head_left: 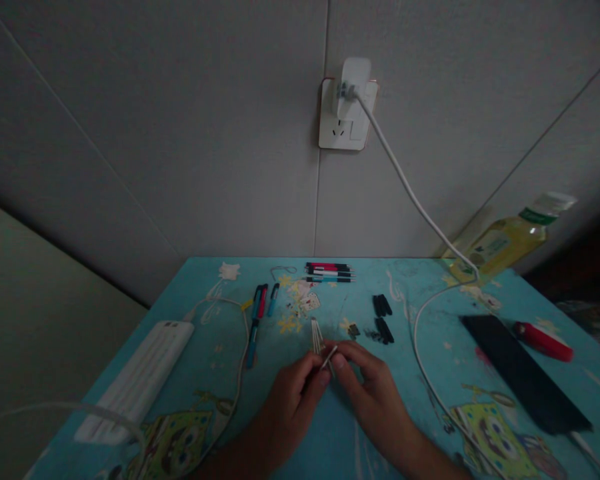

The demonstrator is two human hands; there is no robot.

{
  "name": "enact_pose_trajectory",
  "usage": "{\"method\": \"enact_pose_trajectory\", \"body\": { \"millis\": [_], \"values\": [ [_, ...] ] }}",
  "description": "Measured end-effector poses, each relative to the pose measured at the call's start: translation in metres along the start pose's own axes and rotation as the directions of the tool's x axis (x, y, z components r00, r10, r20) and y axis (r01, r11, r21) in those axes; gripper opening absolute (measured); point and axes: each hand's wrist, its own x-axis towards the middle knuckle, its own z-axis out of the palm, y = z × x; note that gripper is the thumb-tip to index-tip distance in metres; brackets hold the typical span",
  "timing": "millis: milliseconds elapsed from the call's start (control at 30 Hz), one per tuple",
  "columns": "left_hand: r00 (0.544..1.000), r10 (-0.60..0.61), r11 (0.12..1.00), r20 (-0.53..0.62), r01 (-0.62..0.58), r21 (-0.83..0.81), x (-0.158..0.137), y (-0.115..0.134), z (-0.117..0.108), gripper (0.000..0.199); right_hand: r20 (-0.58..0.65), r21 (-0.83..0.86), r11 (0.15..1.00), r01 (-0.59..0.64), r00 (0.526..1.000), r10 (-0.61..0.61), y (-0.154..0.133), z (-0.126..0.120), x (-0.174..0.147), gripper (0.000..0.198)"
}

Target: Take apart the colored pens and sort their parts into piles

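My left hand (294,393) and my right hand (375,390) meet over the front middle of the table, fingertips pinched. Between them they hold a thin, pale rod (329,357), slanting up to the right; it resembles a pen refill. Just beyond my fingers lie several slim white refills (316,331), side by side, their near ends partly hidden by my hands. Farther back, assembled click pens (330,273) rest in a row. To the right are dark pen barrel pieces (382,305) and small dark parts (371,333).
Blue and red pen barrels (258,313) lie left of centre. A white power strip (137,380) occupies the left side. On the right are a black flat object (525,373), a red-handled tool (543,341) and a yellow bottle (510,240). A white cable (415,200) drops from the wall socket (333,137).
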Motion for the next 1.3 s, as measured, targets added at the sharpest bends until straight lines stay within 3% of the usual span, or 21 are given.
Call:
{"method": "enact_pose_trajectory", "body": {
  "millis": [167,433,867,1033,1300],
  "values": [
    [1.000,0.014,0.998,0.000,-0.014,0.067,-0.0022,-0.0001,0.0006,0.025,-0.033,-0.013,0.998,-0.065,0.997,0.064,0.0034,-0.0033,0.0014,0.017],
    [0.996,0.084,0.995,-0.020,-0.083,0.058,-0.0006,0.0029,0.0020,0.024,-0.011,-0.009,1.000,-0.009,1.000,0.009,-0.0002,-0.0028,-0.0001,0.015],
    [0.999,0.002,0.999,0.045,-0.004,0.050,0.0010,0.0053,-0.0009,0.028,0.012,-0.004,0.999,-0.035,0.999,0.035,0.0025,-0.0017,0.0006,0.015],
    [1.000,-0.030,1.000,-0.007,0.030,0.000,0.0031,0.0074,-0.0020,0.028,0.034,-0.058,0.998,-0.014,0.999,0.016,0.0001,-0.0032,0.0020,0.016],
    [0.999,-0.053,0.998,0.007,0.053,0.029,-0.0017,0.0025,0.0017,0.030,0.073,-0.066,0.998,-0.008,0.997,0.013,0.0003,-0.0041,0.0035,0.019]
  ]
}}
